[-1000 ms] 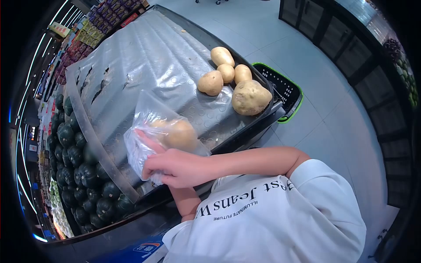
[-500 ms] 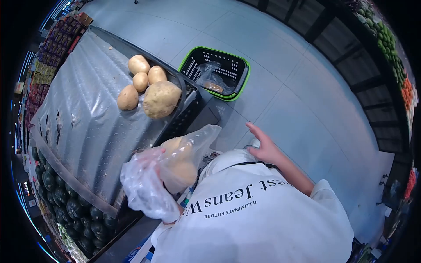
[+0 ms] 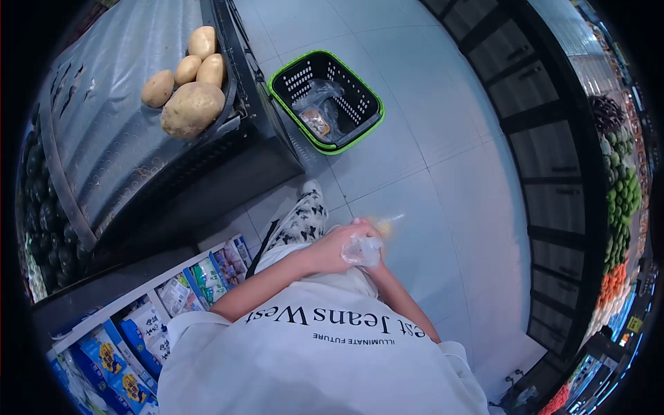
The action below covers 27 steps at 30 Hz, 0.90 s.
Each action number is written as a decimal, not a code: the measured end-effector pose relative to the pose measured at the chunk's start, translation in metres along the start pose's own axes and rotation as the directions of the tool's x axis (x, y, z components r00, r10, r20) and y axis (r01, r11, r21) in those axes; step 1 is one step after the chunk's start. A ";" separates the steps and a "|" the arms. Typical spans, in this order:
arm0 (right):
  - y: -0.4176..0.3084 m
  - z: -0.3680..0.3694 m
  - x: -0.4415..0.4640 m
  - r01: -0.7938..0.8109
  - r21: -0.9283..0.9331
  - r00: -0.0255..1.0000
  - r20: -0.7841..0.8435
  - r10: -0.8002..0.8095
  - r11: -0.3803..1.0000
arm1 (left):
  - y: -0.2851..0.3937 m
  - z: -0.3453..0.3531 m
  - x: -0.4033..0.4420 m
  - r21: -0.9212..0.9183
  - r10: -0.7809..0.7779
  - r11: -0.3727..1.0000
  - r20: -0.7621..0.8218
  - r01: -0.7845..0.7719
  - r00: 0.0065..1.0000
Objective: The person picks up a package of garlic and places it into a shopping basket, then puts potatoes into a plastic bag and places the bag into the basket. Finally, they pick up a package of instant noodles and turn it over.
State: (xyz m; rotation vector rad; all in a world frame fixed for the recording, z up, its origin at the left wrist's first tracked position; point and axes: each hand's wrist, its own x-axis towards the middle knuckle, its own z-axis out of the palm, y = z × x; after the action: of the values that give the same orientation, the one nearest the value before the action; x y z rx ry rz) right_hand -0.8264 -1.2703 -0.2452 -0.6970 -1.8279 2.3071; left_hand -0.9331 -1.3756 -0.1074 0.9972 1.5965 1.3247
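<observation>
My left hand [image 3: 337, 247] and my right hand [image 3: 376, 263] are together in front of my waist, closed on a clear plastic bag [image 3: 362, 251]. The bag's bunched top shows between them. Beyond my fingers, its lower part is blurred, with something yellowish inside, and my hands hide much of it. Most of my right hand's fingers are hidden too. A large potato [image 3: 193, 111] and several smaller potatoes [image 3: 203, 43] lie on the corner of the grey display stand [image 3: 131, 90], away from my hands.
On the floor ahead stands a black basket with a green rim [image 3: 382, 114], holding a packet in clear plastic [image 3: 316, 122]. Packaged goods [image 3: 149, 328] line a low shelf at left. Dark green squashes [image 3: 48, 221] sit beyond the stand. A dark cabinet row [image 3: 553, 166] runs along the right.
My left hand has carried the bag rightward, away from the stand, to my right hand. My right hand was open and apart; now it is at the bag. The view has turned right.
</observation>
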 end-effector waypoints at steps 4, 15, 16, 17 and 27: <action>0.011 -0.041 0.024 -0.336 0.141 0.932 -0.092 0.351 0.931 | -0.014 -0.012 0.027 0.005 -0.035 0.999 -0.220 0.036 0.975; -0.037 -0.077 0.227 -0.356 -0.378 0.872 0.194 0.450 0.854 | -0.199 -0.107 0.099 -0.154 -0.535 0.824 -0.530 0.546 0.658; -0.039 -0.075 0.250 -0.349 -0.363 0.877 0.199 0.438 0.864 | -0.217 -0.108 0.107 -0.059 -0.408 0.871 -0.640 0.487 0.651; -0.041 -0.074 0.270 -0.351 -0.352 0.877 0.202 0.437 0.868 | -0.236 -0.108 0.117 -0.075 -0.449 0.838 -0.657 0.540 0.606; 0.016 -0.061 0.465 -0.351 -0.491 0.847 0.195 0.494 0.797 | -0.375 -0.149 0.202 -0.619 -0.753 0.528 -0.658 0.581 -0.017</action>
State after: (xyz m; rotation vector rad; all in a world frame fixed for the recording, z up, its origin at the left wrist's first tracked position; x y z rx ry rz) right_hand -1.2103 -1.0498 -0.4003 -0.9292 -2.6384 2.3878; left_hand -1.1711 -1.2892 -0.4813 -0.9298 2.2064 1.1841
